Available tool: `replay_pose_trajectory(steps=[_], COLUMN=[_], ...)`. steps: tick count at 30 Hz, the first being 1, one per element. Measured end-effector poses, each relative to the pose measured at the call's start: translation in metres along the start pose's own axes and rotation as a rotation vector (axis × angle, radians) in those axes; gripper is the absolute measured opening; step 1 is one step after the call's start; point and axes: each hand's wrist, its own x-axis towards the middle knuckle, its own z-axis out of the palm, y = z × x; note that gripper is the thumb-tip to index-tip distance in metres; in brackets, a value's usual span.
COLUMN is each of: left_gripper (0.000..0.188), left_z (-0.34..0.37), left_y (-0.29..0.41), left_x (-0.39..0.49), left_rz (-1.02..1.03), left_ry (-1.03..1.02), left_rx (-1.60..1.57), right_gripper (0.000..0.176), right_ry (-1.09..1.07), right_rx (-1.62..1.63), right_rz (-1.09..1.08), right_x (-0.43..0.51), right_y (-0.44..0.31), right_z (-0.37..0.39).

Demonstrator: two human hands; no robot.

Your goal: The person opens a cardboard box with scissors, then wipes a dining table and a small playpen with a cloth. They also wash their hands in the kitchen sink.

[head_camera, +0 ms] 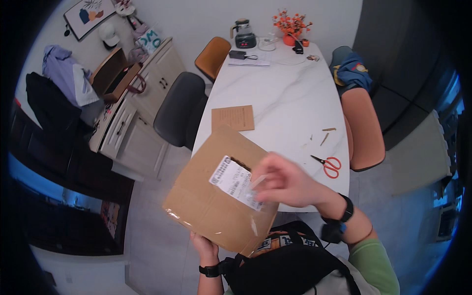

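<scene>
A cardboard box (199, 184) is held tilted before me, over the near end of the table. My left hand (205, 246) grips its lower edge from beneath, most of the fingers hidden behind it. On the upper face is a white printed label (231, 183), with a dark, torn-looking patch along its upper edge. My right hand (285, 180), a little blurred, is at the label's right side. Its thumb and fingers pinch a thin pale strip (259, 181), perhaps tape or label film. Shiny clear tape (177, 217) runs along the box's lower edge.
Scissors with red handles (330, 166) lie on the white marble-patterned table (280, 96), near cardboard scraps (324, 139). A flat brown cardboard piece (233, 115) lies beyond the box. Chairs, including a grey one (180, 107) and a pink one (363, 129), flank the table.
</scene>
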Motion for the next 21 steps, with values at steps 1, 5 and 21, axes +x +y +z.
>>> replay_pose_trajectory(steps=[1,5,21], left_gripper=[0.026,0.029,0.033], left_z=[0.004,0.01,-0.007], left_y=[-0.005,-0.024,-0.073], left_x=[0.001,-0.004,-0.024], left_rz=[-0.036,-0.145,-0.341], left_ry=[-0.027,-0.087,-0.095], left_rx=[-0.002,-0.05,-0.107], right_gripper=[0.023,0.034,0.059], right_ry=[-0.076,-0.141,-0.041], right_rx=[-0.043,-0.724,-1.357], right_rz=[0.027,0.023,-0.169], right_x=[0.013,0.025,-0.016], right_y=[0.0,0.013,0.043], right_z=[0.004,0.0,-0.011])
